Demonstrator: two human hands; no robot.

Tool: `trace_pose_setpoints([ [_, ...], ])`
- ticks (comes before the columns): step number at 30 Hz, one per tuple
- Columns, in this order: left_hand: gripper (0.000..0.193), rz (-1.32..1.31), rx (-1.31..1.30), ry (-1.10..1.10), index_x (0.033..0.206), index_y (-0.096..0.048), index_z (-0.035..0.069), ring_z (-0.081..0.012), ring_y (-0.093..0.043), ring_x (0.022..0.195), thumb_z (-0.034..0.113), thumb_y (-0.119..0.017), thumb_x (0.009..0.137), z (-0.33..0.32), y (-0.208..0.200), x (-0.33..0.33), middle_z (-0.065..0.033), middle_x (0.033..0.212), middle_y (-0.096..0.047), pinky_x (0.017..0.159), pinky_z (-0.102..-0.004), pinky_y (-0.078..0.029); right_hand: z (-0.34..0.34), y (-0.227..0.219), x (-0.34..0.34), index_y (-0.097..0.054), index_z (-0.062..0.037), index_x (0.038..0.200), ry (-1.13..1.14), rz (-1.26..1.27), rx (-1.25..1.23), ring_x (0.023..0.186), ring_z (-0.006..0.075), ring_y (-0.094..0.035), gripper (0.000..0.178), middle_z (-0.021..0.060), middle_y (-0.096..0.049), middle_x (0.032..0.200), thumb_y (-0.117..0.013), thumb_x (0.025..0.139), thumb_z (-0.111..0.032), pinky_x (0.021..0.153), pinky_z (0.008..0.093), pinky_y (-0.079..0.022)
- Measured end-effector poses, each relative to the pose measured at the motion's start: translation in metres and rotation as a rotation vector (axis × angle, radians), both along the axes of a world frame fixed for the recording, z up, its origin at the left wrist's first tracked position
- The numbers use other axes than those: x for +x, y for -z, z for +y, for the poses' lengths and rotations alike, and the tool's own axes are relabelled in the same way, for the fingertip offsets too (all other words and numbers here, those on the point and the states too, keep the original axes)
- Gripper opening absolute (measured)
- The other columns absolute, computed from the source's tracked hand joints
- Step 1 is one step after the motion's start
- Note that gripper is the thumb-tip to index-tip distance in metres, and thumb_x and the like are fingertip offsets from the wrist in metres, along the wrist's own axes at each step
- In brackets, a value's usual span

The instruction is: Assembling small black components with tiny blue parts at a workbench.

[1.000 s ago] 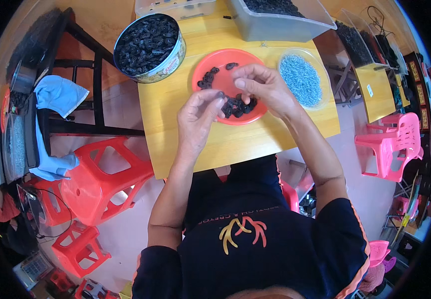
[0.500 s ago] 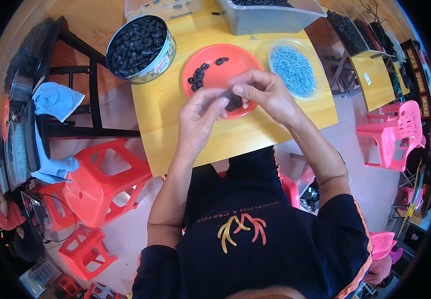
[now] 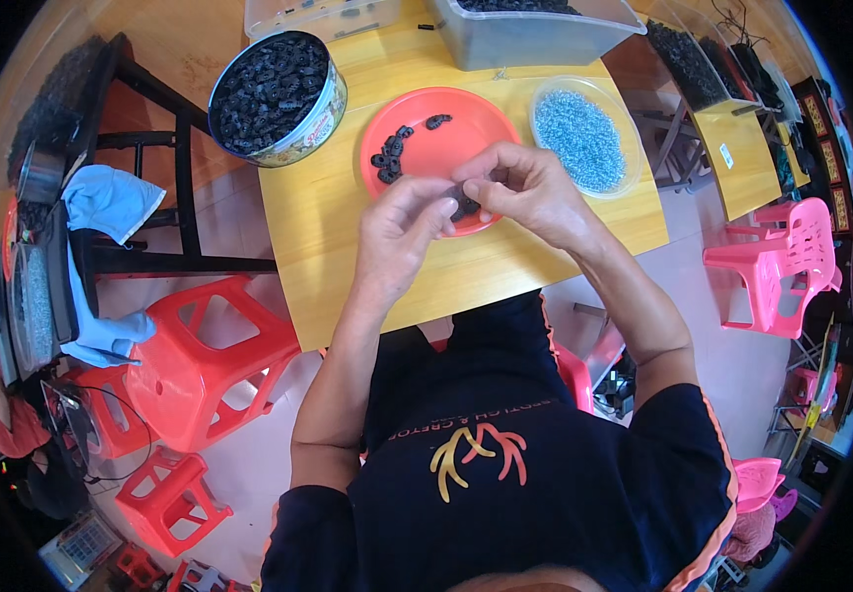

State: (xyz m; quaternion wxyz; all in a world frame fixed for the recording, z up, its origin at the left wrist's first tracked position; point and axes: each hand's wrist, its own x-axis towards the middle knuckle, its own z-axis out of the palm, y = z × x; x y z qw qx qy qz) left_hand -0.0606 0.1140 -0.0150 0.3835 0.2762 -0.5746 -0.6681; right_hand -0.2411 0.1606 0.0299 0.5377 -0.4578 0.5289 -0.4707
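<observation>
Over the near rim of a red plate (image 3: 466, 128), both my hands meet at the fingertips. Between them is a small black plastic part (image 3: 463, 203), largely covered by the fingers. My left hand (image 3: 402, 222) pinches it from the left with thumb and forefinger. My right hand (image 3: 525, 192) pinches it from the right, its thumb pressed on the part. Several small black parts (image 3: 387, 158) lie in a row along the plate's left side, and one black part (image 3: 437, 121) sits apart near the top.
A round tin (image 3: 293, 138) full of black parts stands left of the plate. To the right is a clear tub (image 3: 584, 138) of small pale-blue pieces. A large plastic bin (image 3: 545, 39) stands at the back. Red stools (image 3: 200, 365) are at left, a pink chair (image 3: 781, 261) at right.
My fingers have closed in further around the black part, so less of it shows. My right fingertips have shifted slightly. The plate and containers stay put.
</observation>
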Motion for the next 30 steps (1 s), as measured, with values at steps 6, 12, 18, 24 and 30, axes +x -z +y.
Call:
trace_pose_setpoints([
  [6, 0.012, -0.018, -0.020, 0.003, 0.099, -0.062, -0.002, -0.0100, -0.060, 0.071, 0.004, -0.059, 0.090, -0.001, -0.001, -0.001, -0.0044, 0.088, -0.061, 0.065, -0.0237, -0.050, 0.000, 0.003, -0.001, -0.064, 0.0025, 0.098, 0.017, 0.261, -0.102, 0.075, 0.0073, -0.061, 0.014, 0.0031, -0.066, 0.082, -0.064, 0.087, -0.007, 0.066, 0.0229, -0.051],
  [12, 0.010, -0.020, -0.042, 0.007, 0.098, -0.062, -0.002, -0.0104, -0.060, 0.070, 0.003, -0.059, 0.089, -0.001, -0.001, 0.000, -0.0047, 0.087, -0.061, 0.064, -0.0241, -0.049, 0.001, -0.020, -0.002, -0.066, 0.0004, 0.091, -0.083, 0.662, -0.233, 0.068, 0.0122, -0.062, 0.011, 0.0075, -0.067, 0.078, -0.064, 0.083, -0.007, 0.063, 0.0263, -0.050],
  [18, 0.010, -0.048, -0.044, 0.094, 0.098, -0.061, -0.002, -0.0103, -0.060, 0.069, 0.002, -0.060, 0.089, -0.003, -0.007, 0.002, -0.0047, 0.083, -0.061, 0.062, -0.0245, -0.048, -0.005, -0.035, -0.013, -0.062, 0.0015, 0.086, -0.330, 0.852, -0.256, 0.067, 0.0355, -0.062, 0.024, 0.0192, -0.063, 0.075, -0.062, 0.084, -0.022, 0.061, 0.0409, -0.049],
  [24, 0.010, 0.000, 0.006, 0.174, 0.097, -0.060, -0.003, -0.0104, -0.059, 0.068, 0.001, -0.060, 0.088, -0.006, -0.009, 0.005, -0.0060, 0.082, -0.060, 0.062, -0.0245, -0.049, -0.002, -0.036, -0.012, -0.057, 0.0005, 0.085, -0.444, 0.946, -0.296, 0.070, 0.0389, -0.060, 0.023, 0.0195, -0.061, 0.075, -0.059, 0.087, -0.022, 0.063, 0.0456, -0.046],
  [30, 0.009, -0.070, -0.011, 0.192, 0.096, -0.061, -0.004, -0.0103, -0.058, 0.067, 0.001, -0.059, 0.089, -0.009, -0.011, 0.006, -0.0059, 0.081, -0.060, 0.061, -0.0248, -0.049, 0.000, -0.037, -0.009, -0.053, 0.0014, 0.087, -0.443, 0.962, -0.333, 0.073, 0.0415, -0.057, 0.021, 0.0207, -0.059, 0.078, -0.054, 0.091, -0.019, 0.065, 0.0480, -0.044],
])
